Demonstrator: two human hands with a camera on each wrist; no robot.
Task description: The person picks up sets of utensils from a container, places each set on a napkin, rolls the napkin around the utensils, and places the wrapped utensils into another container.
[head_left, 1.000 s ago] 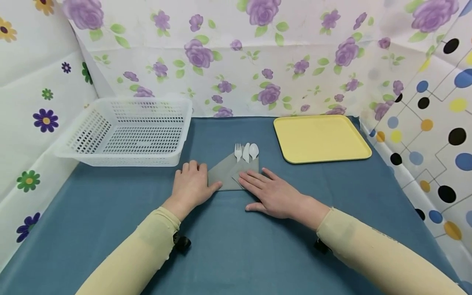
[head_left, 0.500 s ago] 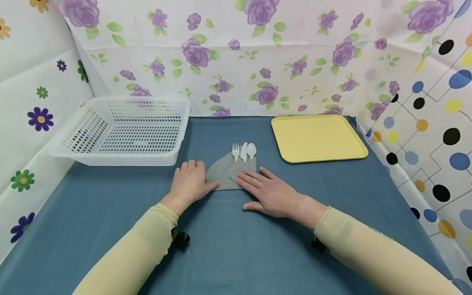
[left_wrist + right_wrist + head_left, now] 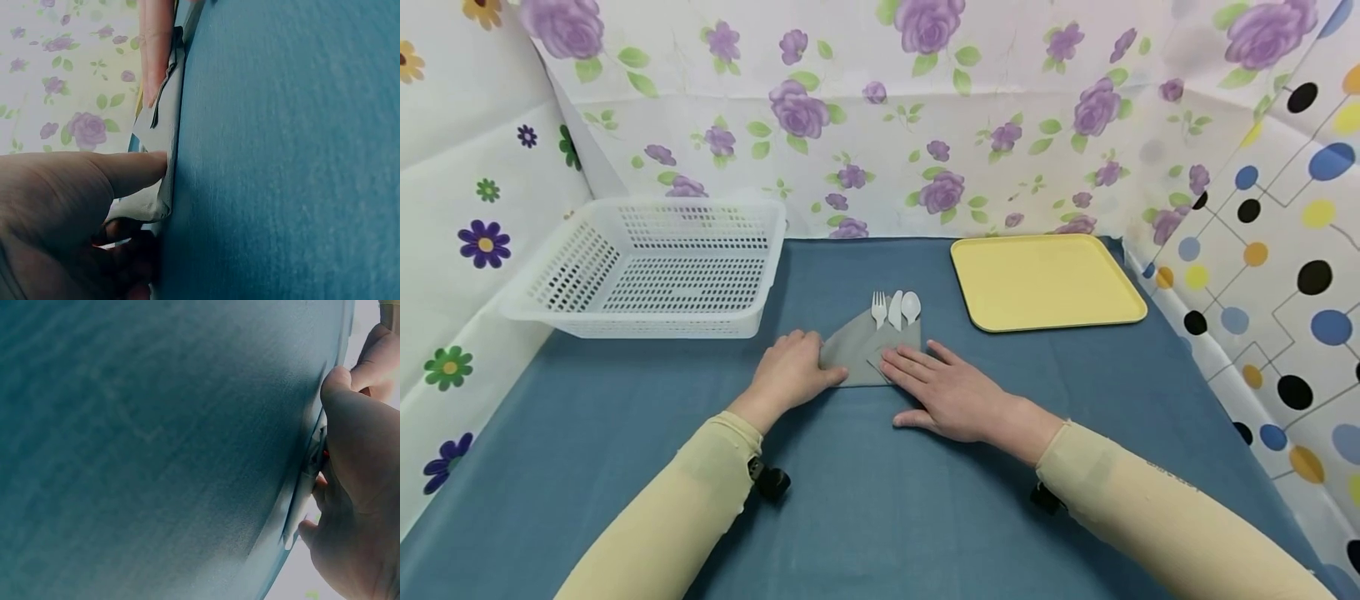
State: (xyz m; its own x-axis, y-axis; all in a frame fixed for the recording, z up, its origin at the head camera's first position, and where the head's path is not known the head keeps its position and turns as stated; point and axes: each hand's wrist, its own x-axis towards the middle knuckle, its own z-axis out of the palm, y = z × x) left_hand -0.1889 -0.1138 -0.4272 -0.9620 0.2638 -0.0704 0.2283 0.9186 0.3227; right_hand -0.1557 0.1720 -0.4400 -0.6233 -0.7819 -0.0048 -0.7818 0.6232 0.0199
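Observation:
A grey folded napkin [image 3: 850,348] lies on the blue cloth in front of me. The heads of a white fork [image 3: 878,308], knife [image 3: 895,310] and spoon [image 3: 911,307] stick out of its top; their handles are hidden in the fold. My left hand [image 3: 792,369] pinches the napkin's left edge. In the left wrist view its thumb lies on top, and the curled fingers are at the edge, partly in shadow. My right hand [image 3: 951,396] rests with straight fingers on the napkin's folded right flap, thumb spread on the cloth.
A white perforated plastic basket [image 3: 655,327] stands at the back left. Toward the back right lies a yellow tray [image 3: 1045,279]. The blue tablecloth [image 3: 880,508] spreads under everything, and patterned sheets [image 3: 865,125] hang behind and at both sides.
My left hand has shifted slightly, its fingers curling more at the napkin's left edge. The right hand stays on the flap. The head view has moved a little.

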